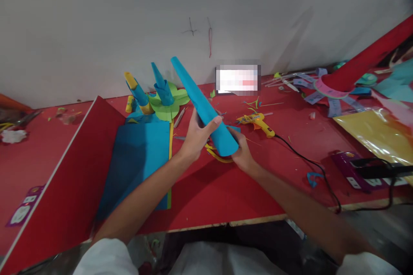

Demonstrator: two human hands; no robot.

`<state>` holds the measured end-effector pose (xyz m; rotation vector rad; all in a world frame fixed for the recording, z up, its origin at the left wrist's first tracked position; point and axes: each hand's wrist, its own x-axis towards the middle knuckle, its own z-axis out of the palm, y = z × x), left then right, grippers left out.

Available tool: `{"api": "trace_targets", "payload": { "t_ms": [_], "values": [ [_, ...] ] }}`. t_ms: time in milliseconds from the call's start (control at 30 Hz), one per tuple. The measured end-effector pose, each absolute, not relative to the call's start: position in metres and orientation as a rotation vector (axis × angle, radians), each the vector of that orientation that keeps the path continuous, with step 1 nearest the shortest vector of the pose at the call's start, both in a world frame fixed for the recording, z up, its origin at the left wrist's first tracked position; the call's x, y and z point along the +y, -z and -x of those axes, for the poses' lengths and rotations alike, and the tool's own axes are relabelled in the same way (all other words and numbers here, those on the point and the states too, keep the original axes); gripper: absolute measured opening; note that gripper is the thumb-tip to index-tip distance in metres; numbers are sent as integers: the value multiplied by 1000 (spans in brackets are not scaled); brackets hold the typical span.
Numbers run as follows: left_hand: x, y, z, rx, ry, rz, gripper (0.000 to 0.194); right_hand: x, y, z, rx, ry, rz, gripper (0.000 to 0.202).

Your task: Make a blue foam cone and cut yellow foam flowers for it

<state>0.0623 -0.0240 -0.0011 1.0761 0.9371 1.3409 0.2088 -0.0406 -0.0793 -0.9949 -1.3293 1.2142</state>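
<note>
A long blue paper cone (206, 111) is held tilted above the red table, its narrow end up and to the left, its wide end toward me. My left hand (196, 135) grips it from the left, with the thumb across its top side. My right hand (241, 148) is closed on the right side near the wide end, its fingers partly hidden behind the cone. Beneath the cone lie yellow-handled scissors (217, 154), partly covered.
Blue sheets (138, 150) lie left beside an upright red divider (71, 172). Behind stand blue paper cones with green leaves (166, 103). A yellow glue gun (258, 123) with a black cord lies right of my hands. A lit screen (238, 79) leans at the wall.
</note>
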Motion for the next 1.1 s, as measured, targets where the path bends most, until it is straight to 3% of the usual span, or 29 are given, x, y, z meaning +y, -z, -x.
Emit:
{"api": "trace_targets", "payload": {
  "t_ms": [100, 200, 267, 400, 633, 767, 933, 1100],
  "values": [
    [-26, 6, -61, 754, -1164, -1048, 70, -41, 80, -202, -1094, -1682, 881, 61],
    [-26, 11, -58, 733, -1054, -968, 73, -43, 80, -199, -1047, -1931, 775, 73],
    [-22, 14, -56, 786, -1122, -892, 69, -44, 80, -199, -1086, -1873, 760, 70],
    [-10, 15, -50, 918, -1350, -827, 57, -41, 75, -206, -1340, -1384, 842, 65],
    [-17, 17, -63, 1052, -1390, -1083, 51, -38, 74, -214, -1585, -906, 1074, 53],
    [-21, 12, -66, 852, -1313, -1023, 53, -35, 73, -213, -1471, -1056, 1000, 25],
    [-19, 0, -58, 651, -1228, -892, 56, -39, 72, -210, -1329, -1486, 894, 32],
    [-24, 1, -59, 645, -1265, -865, 41, -42, 74, -209, -1435, -1229, 950, 22]
  ]
}}
